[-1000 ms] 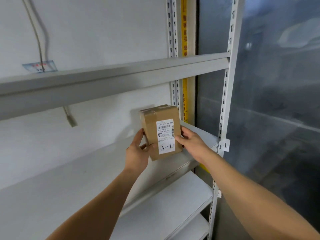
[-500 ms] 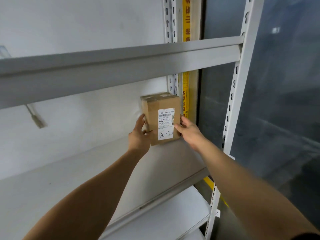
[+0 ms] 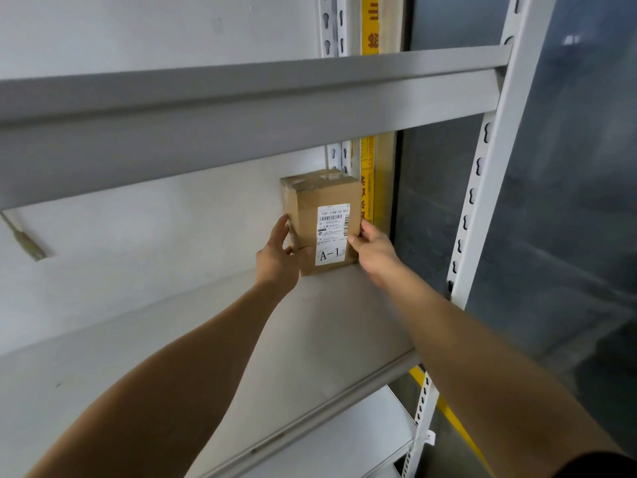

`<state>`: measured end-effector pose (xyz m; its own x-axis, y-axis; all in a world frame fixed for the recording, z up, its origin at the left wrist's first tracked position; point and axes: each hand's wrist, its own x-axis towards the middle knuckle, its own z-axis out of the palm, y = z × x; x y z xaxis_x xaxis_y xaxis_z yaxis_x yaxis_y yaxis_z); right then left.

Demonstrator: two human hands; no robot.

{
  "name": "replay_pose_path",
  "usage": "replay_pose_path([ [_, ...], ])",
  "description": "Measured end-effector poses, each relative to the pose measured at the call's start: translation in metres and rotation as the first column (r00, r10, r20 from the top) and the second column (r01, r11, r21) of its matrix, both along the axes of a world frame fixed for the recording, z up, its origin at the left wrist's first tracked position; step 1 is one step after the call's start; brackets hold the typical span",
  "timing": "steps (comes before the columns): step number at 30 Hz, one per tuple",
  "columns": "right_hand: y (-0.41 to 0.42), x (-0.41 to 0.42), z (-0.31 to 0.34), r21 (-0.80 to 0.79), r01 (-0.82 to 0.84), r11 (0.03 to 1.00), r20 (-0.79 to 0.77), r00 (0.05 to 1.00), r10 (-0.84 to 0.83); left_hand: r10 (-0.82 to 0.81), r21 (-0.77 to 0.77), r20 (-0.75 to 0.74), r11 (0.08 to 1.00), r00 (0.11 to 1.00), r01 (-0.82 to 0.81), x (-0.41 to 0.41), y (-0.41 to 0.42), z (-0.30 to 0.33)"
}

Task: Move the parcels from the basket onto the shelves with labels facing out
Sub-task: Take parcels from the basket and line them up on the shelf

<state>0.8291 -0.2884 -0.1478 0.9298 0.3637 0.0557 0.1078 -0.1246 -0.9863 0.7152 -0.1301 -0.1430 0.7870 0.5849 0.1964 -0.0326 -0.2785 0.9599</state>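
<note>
parcel stands upright at the far right end of the middle shelf, at about 12 o'clock from the person and close to the back wall, just left of the slotted rear post and the yellow strip at its 3 o'clock. its white label, marked a-1, faces out toward the person. the left hand grips the box's left edge at 9 o'clock, thumb on the front face and fingers up the side; the right hand holds the right edge at 3 o'clock, thumb pressing the label's lower corner. the bottom of the box looks to be resting on the shelf, though a slight gap cannot be ruled out. the step in hand seems to be the final seating of this parcel; the next move likely calls for squaring it so the label stays outward, then loosening both grips without tipping the tall, narrow box, and going back to the basket, which is out of view. the upper shelf crosses overhead and the front post rises at 2 o'clock. compared with a second ago, the box has gone deeper toward the back, both arms reach further in, and the view has closed in and tilted so the upper shelf sits lower.
</note>
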Motion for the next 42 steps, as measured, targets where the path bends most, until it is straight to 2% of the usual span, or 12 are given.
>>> replay_pose_path([
  [9, 0.006, 0.002, -0.006, -0.006, 0.063, 0.998, 0.024, 0.998, -0.063, -0.019, -0.036, -0.016, 0.999, 1.0, 0.018, 0.007, 0.002, 0.001],
  [19, -0.003, -0.028, 0.0, -0.007, 0.087, 0.996, 0.062, 0.994, -0.086, 0.002, 0.113, -0.133, 0.994, 0.991, 0.013, -0.018, -0.001, 0.006],
  [24, -0.015, -0.064, -0.004, -0.059, 0.115, 0.992, 0.069, 0.991, -0.111, 0.014, 0.184, -0.175, 0.983, 0.984, 0.019, -0.048, 0.001, 0.004],
  [27, -0.023, -0.097, -0.003, -0.133, 0.126, 0.983, 0.123, 0.986, -0.11, -0.02, 0.235, -0.172, 0.97, 0.985, 0.061, -0.073, 0.002, 0.005],
  [29, -0.027, -0.126, -0.002, -0.128, 0.135, 0.983, 0.168, 0.979, -0.112, -0.049, 0.268, -0.157, 0.959, 0.986, 0.09, -0.092, 0.004, 0.005],
  [33, -0.033, -0.189, -0.003, -0.166, 0.229, 0.959, 0.267, 0.947, -0.18, -0.133, 0.313, -0.132, 0.935, 0.982, 0.169, -0.136, 0.007, 0.005],
  [42, -0.058, -0.357, -0.002, -0.227, 0.421, 0.878, 0.287, 0.891, -0.352, -0.339, 0.409, -0.183, 0.827, 0.923, 0.385, -0.244, -0.01, 0.012],
])
